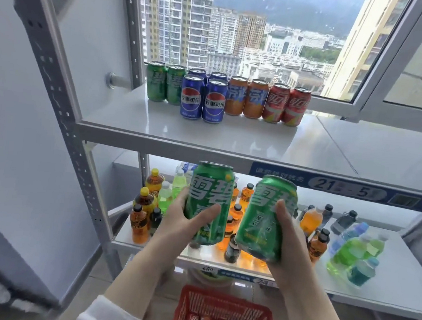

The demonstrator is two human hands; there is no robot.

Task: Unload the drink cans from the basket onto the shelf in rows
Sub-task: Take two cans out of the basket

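Your left hand [186, 222] gripped the upright green can [210, 193]; your right hand [291, 237] gripped the tilted green can [263, 221], fingers [181, 198] curled round each, above the basket [216, 303], below the shelf [156, 126]. Recommended: stand both directly before the shelved green pair [165, 83], labels outward.

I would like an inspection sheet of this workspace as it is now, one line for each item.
Surface: white glossy upper shelf, cans along its back.
Job's things: left green drink can and right green drink can held above the red plastic basket, which holds more cans; shelved green cans, blue cans, orange cans, red cans upright.
Clutter: coloured drink bottles on the lower shelf.
Hands: left hand grips the left can; right hand grips the right can, tilted.
Cables: nothing seen.
Surroundings: window behind, tall buildings outside.
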